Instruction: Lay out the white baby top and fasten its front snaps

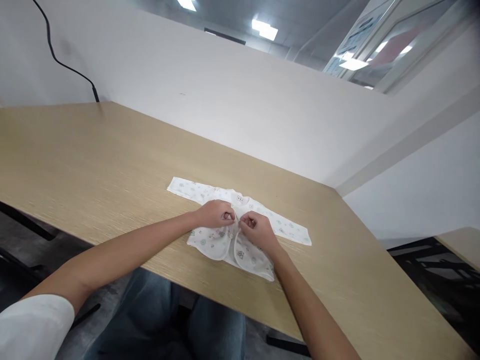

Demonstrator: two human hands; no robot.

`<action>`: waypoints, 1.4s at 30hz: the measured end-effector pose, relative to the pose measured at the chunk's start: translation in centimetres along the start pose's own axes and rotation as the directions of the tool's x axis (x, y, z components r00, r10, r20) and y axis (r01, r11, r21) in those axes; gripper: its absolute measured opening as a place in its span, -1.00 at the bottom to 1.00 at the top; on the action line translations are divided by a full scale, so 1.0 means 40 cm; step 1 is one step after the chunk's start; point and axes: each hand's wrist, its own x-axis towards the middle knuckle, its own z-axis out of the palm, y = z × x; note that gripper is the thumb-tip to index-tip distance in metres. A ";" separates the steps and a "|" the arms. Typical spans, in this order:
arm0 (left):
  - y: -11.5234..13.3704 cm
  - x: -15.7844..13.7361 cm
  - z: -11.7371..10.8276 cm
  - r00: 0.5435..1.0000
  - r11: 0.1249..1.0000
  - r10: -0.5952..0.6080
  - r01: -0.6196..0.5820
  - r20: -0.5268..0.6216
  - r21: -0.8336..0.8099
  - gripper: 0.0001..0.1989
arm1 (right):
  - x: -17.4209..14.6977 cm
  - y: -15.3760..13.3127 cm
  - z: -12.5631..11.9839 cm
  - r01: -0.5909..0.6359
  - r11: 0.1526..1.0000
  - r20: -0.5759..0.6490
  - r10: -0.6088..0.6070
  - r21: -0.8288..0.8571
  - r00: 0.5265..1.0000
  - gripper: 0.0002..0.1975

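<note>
A small white baby shirt (212, 245) with a scattered print lies spread on the table, its two long sleeves stretched out to either side. Its front panels part below the chest, with rounded lower corners. My left hand (217, 214) is closed in a pinch at the left front edge, near the middle of the chest. Just across from it, my right hand (257, 227) pinches the right front edge. Only a narrow gap separates the fingertips. Whatever fastening may be between them is too small to make out.
The wooden table (112, 165) meets a white partition (225, 110) at the back. A black cable (71, 69) hangs down at the far left. My legs in jeans (150, 310) are under the near edge. Another tabletop (463, 245) stands at the right.
</note>
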 end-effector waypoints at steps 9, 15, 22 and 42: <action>0.005 0.000 -0.003 1.000 1.000 -0.010 0.010 -0.011 0.005 -0.85 | 0.002 0.020 0.012 0.065 0.991 -0.001 -0.065 0.118 0.998 -0.77; 0.009 0.001 -0.004 0.999 1.000 -0.016 0.017 -0.028 0.011 -0.84 | 0.003 0.018 0.006 0.129 0.990 -0.003 -0.129 0.051 0.992 -0.88; 0.007 0.002 -0.003 0.999 0.999 -0.027 0.026 -0.037 -0.018 -0.87 | 0.004 0.013 0.005 0.161 0.987 -0.002 -0.161 0.014 0.987 -0.92; 0.044 0.011 -0.010 0.985 0.987 -0.161 0.161 -0.060 0.001 -0.72 | 0.009 0.028 0.010 0.166 0.984 -0.014 -0.166 0.063 0.986 -0.85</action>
